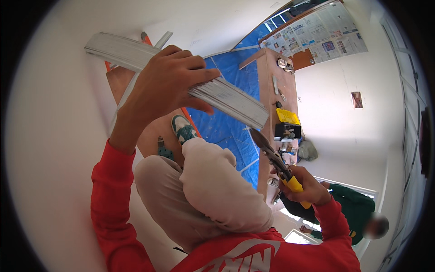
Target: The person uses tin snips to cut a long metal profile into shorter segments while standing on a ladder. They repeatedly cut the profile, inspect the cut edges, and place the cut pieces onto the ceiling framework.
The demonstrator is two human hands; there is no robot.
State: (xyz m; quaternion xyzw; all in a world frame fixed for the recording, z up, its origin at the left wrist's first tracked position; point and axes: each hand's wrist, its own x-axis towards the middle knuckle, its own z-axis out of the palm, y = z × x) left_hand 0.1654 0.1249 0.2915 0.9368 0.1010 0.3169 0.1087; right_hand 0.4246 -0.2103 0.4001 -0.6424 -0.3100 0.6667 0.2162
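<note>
My left hand [167,86] grips a long, pale grey metal channel [238,104] from above, its fingers wrapped over the ribbed strip. The channel slants from the upper left down toward the middle. In my right hand [308,183] is a pair of tin snips [272,154] with yellow handles and dark blades. Their blade tips point up at the channel's near right end; whether they touch it I cannot tell. Below the left hand, a teal power drill [164,148] rests on a brown board beside my shoe [183,129].
The brown board [149,131] has orange edges and stands above a blue sheet [226,68]. A long wooden bench [267,86] holds a toolbox with a yellow lid [287,116] and several small tools. Newspaper [317,36] covers a far panel. A person in dark green [349,204] is at the lower right.
</note>
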